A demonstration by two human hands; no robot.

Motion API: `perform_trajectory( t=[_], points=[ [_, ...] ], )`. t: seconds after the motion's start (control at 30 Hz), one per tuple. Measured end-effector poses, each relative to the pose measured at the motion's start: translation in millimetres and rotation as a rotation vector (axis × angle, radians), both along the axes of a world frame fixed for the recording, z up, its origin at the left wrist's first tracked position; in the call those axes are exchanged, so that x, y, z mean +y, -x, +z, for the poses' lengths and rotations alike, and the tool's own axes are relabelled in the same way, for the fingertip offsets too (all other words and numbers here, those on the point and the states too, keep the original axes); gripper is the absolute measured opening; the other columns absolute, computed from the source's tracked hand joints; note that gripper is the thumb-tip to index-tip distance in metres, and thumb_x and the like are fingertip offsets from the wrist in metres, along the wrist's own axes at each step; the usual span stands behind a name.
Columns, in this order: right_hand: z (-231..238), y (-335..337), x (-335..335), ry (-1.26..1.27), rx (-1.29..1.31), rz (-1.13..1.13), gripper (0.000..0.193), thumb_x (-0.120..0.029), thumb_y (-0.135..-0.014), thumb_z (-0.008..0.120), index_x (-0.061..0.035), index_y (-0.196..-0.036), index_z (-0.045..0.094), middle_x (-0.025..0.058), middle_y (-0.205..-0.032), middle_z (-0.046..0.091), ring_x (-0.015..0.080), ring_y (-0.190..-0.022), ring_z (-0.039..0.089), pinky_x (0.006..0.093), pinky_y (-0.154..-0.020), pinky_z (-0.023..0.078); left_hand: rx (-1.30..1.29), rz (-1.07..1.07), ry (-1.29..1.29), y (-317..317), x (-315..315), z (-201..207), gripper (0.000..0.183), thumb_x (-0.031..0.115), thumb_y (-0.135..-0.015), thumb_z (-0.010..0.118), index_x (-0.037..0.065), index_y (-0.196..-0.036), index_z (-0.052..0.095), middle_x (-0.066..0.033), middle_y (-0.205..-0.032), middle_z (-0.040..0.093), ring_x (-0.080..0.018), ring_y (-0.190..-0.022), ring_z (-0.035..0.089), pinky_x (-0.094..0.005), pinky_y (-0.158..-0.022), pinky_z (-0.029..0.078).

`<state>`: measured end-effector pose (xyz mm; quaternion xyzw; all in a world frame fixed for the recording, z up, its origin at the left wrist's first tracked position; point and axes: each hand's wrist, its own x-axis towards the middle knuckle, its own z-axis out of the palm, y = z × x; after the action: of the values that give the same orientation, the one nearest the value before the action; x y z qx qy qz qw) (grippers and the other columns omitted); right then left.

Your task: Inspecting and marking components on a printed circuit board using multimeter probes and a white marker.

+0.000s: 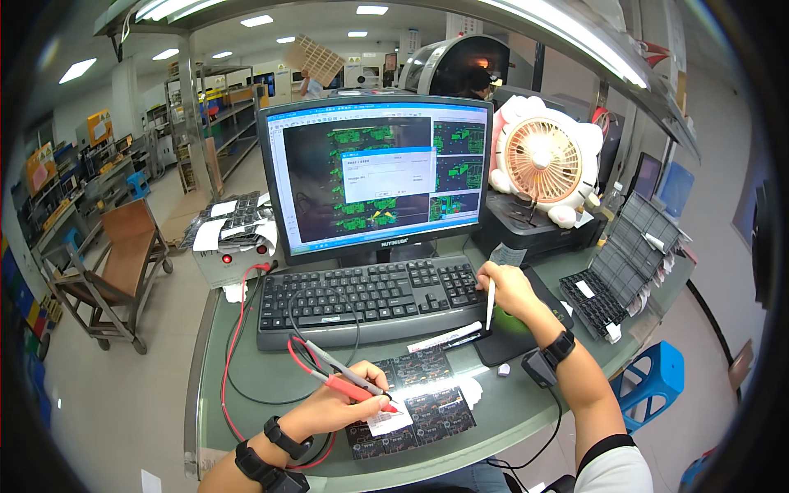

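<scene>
My left hand is closed around a pair of test probes, a red probe and a grey probe, with their wires trailing away. Their tips point down at a small white paper slip on a dark printed circuit board panel. My right hand is closed on a slim white pen-like stick, with fingers at the number pad of the black keyboard. Behind the keyboard, the monitor shows a green board layout with a dialog box over it.
A white cat-shaped fan sits on a black printer. Black slotted racks holding papers stand at right. A grey instrument box is at left, and a mouse pad lies under my right forearm. A blue stool stands beside the bench.
</scene>
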<state>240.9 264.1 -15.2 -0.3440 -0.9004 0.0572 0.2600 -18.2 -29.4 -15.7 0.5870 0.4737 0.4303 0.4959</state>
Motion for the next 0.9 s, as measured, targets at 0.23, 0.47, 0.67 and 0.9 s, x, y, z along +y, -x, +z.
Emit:
perform_trajectory(
  t=[0.23, 0.47, 0.67, 0.9],
  points=[
    [20, 11, -77, 0.207, 0.078, 0.402, 0.024, -0.024, -0.081, 0.071, -0.0061, -0.095, 0.064, 0.01, -0.087, 0.067, 0.0284, -0.086, 0.064, 0.0378, -0.078, 0.048, -0.294, 0.286, -0.127, 32, 14, -10, 0.02, 0.021, -0.096, 0.05, 0.002, -0.091, 0.053, -0.0067, -0.083, 0.056, -0.0148, -0.068, 0.059, -0.0286, -0.062, 0.049],
    [13, 24, -121, 0.11, -0.152, 0.502, 0.048, -0.046, -0.075, 0.075, -0.0119, -0.107, 0.062, 0.0058, -0.098, 0.065, 0.0262, -0.101, 0.058, 0.0378, -0.092, 0.039, -0.016, 0.481, -0.319, 59, 30, -31, 0.052, 0.034, -0.1, 0.023, -0.002, -0.102, 0.061, -0.0171, -0.111, 0.062, -0.0254, -0.113, 0.056, -0.0401, -0.105, 0.034],
    [12, 24, -121, 0.127, -0.134, 0.467, 0.049, -0.045, -0.072, 0.077, -0.0141, -0.107, 0.064, 0.0018, -0.099, 0.066, 0.0227, -0.098, 0.058, 0.0355, -0.09, 0.039, 0.285, 0.474, -0.283, 57, 32, -28, 0.057, 0.033, -0.1, 0.015, 0.004, -0.107, 0.063, -0.0104, -0.121, 0.061, -0.0231, -0.123, 0.05, -0.0414, -0.116, -0.002],
    [10, 25, -118, 0.247, -0.144, 0.441, 0.044, -0.042, -0.077, 0.074, -0.0118, -0.107, 0.06, 0.0058, -0.098, 0.064, 0.0254, -0.097, 0.059, 0.0369, -0.085, 0.043, 0.065, 0.49, -0.341, 55, 27, -25, 0.057, 0.032, -0.099, 0.015, -0.001, -0.103, 0.062, -0.016, -0.119, 0.06, -0.0267, -0.121, 0.051, -0.0422, -0.114, 0.017]
  ],
)
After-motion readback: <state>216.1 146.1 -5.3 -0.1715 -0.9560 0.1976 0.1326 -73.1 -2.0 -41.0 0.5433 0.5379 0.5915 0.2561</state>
